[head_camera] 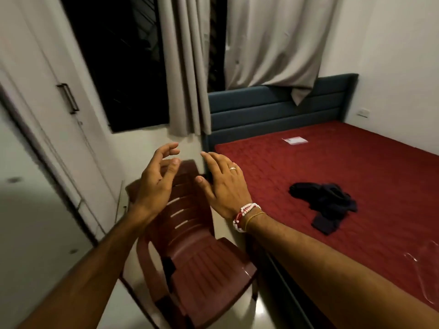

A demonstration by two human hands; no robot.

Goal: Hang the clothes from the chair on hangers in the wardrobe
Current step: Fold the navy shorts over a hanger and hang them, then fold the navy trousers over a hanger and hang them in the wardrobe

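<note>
The left hand (154,184) and the right hand (223,186) hang side by side, not touching, over the backrest of a brown slatted plastic chair (197,264). Its seat lies below the wrists, nearer the person. Right of the right fingers (213,160) spreads a red quilted mattress (344,167). On it, well right of those fingers, lies a heap of dark cloth garments (325,205), with a flat white card (294,140) beyond the heap and a thin clear hanger (421,279) nearer the person. Beyond the fingertips hangs a grey fabric curtain (187,67), with a blue padded headboard (273,103) to its right, behind the mattress. Well left of the left fingers (169,147) stands a white panelled wardrobe door (47,129).
</note>
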